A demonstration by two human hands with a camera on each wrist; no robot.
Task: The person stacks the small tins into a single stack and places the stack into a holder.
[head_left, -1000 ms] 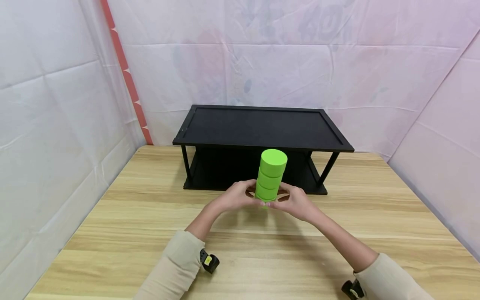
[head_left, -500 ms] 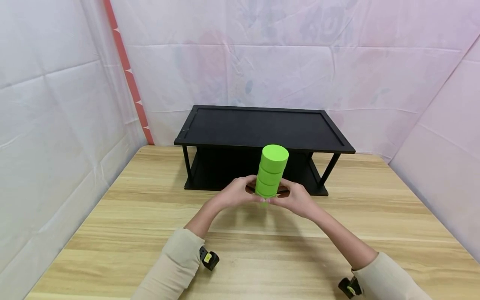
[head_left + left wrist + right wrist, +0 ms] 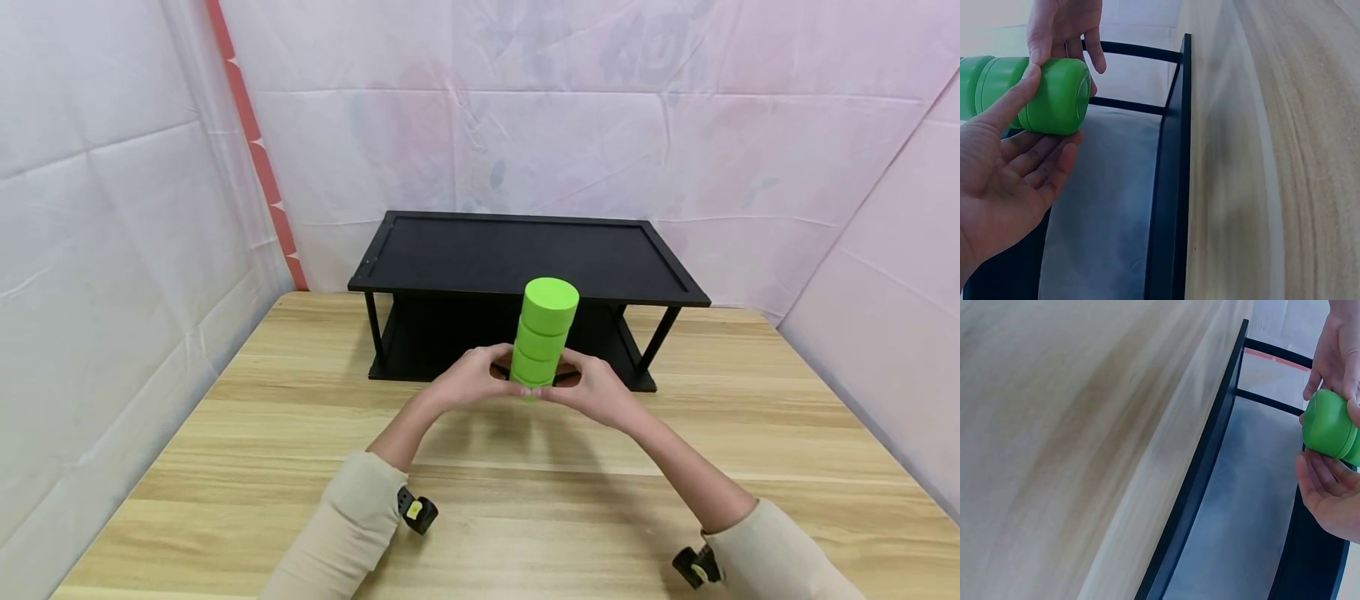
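A bright green, ribbed cylinder (image 3: 546, 321), like several round sections stacked end to end, is held between both hands in front of the black shelf (image 3: 525, 250). It tilts a little, its top leaning to the right in the head view. My left hand (image 3: 472, 379) grips its lower end from the left, and my right hand (image 3: 596, 390) grips it from the right. Both thumbs meet on the near side. In the left wrist view the bottom of the cylinder (image 3: 1063, 97) shows above the fingers (image 3: 1047, 165), clear of the table.
The two-tier shelf, with a flat rimmed top and a lower board (image 3: 450, 333), stands at the back of the wooden table (image 3: 300, 467). White cloth walls (image 3: 555, 142) enclose the back and sides. A red strip (image 3: 255, 150) runs down the back left corner.
Both hands have raised the green cylinder slightly, and its top now overlaps more of the shelf's upper board in the head view. The grip stays the same.
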